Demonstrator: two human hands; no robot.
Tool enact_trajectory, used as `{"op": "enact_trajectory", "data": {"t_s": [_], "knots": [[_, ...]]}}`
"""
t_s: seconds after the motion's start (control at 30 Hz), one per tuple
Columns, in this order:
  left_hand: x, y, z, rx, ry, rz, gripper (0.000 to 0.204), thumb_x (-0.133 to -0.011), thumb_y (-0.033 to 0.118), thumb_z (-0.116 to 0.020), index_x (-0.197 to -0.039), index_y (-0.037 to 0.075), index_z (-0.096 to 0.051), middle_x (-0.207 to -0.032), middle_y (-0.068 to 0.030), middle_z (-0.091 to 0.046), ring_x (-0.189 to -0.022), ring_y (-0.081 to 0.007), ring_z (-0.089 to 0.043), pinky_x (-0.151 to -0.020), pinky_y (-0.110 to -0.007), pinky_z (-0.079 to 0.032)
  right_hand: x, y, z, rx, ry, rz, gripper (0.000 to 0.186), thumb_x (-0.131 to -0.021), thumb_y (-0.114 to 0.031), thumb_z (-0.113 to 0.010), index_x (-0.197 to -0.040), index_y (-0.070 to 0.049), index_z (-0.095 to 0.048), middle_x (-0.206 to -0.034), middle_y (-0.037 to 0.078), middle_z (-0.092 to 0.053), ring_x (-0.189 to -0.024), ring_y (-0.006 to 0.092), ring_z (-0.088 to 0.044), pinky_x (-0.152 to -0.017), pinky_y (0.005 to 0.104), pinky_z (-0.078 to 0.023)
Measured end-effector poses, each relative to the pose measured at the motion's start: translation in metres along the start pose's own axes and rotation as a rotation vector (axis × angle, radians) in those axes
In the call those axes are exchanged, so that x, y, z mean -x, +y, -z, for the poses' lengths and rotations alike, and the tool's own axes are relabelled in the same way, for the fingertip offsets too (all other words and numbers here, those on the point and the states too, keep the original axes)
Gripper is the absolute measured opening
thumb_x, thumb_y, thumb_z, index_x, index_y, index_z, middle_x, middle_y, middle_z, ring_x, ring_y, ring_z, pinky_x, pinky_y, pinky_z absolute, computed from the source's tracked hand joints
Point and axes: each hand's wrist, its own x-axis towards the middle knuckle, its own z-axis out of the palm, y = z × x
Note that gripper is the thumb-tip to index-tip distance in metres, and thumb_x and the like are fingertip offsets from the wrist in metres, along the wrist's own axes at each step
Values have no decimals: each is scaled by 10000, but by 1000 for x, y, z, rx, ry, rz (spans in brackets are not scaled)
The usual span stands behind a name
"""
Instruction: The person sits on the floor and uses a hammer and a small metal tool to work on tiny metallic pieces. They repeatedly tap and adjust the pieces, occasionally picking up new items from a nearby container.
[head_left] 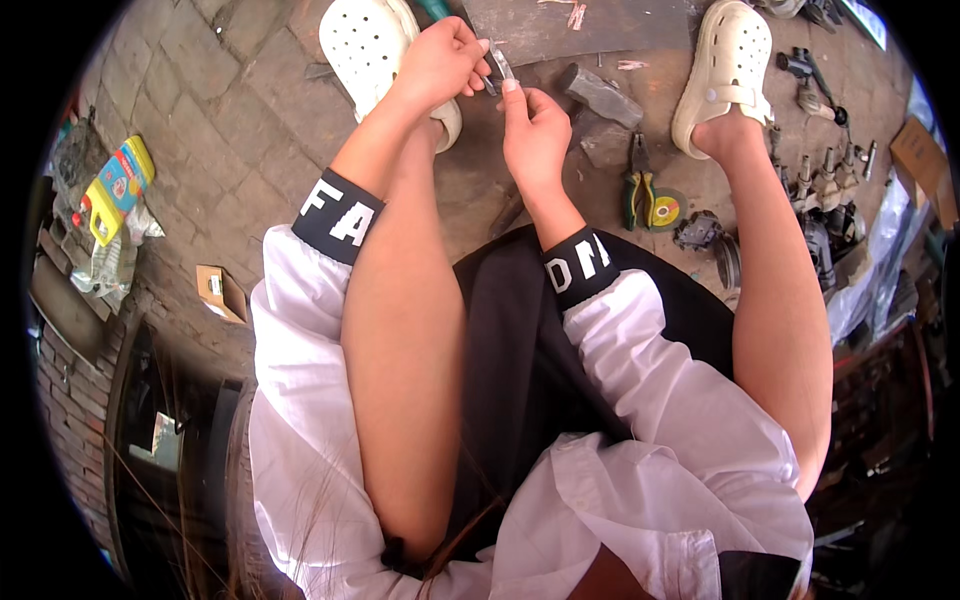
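Note:
My left hand (440,68) is at the top centre, fingers curled round a slim tool whose green handle (433,8) sticks out above it. A dark thin tip (489,86) shows below the fingers; the tool's exact kind is hidden. Close by on the right, my right hand (537,135) pinches a shiny silvery strip (502,64) between thumb and forefinger. The strip's upper end comes near the left fingertips; whether they touch is unclear. Beside the right hand lies a worn grey metal block (602,95), shaped like a hammer head.
Pliers (640,185) with yellow-green handles lie beside a grinding disc (666,210). Several metal parts (828,180) crowd the right. A metal plate (590,30) is beyond my hands. My cream clogs (725,70) flank the work. Leftward are a small box (221,293) and yellow jug (120,190).

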Motion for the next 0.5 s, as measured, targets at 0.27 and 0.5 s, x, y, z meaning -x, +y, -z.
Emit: {"op": "enact_trajectory", "data": {"t_s": [0.27, 0.5], "knots": [[8, 12, 2, -23, 36, 33, 186, -970, 145, -590, -897, -1, -500, -741, -96, -653, -561, -133, -620, -488, -277, -519, 6, 1, -8, 126, 190, 53, 380, -937, -384, -627, -827, -25, -685, -598, 138, -596, -553, 302, -576, -582, 414, -459], [10, 11, -3, 3, 25, 9, 181, -974, 134, -579, -892, -2, -494, -730, -104, -642, -561, -146, -626, -488, -280, -525, -5, 3, 21, 109, 148, 200, 350, -953, -344, -618, -810, -26, -639, -592, 145, -576, -533, 303, -559, -547, 399, -445]]}}
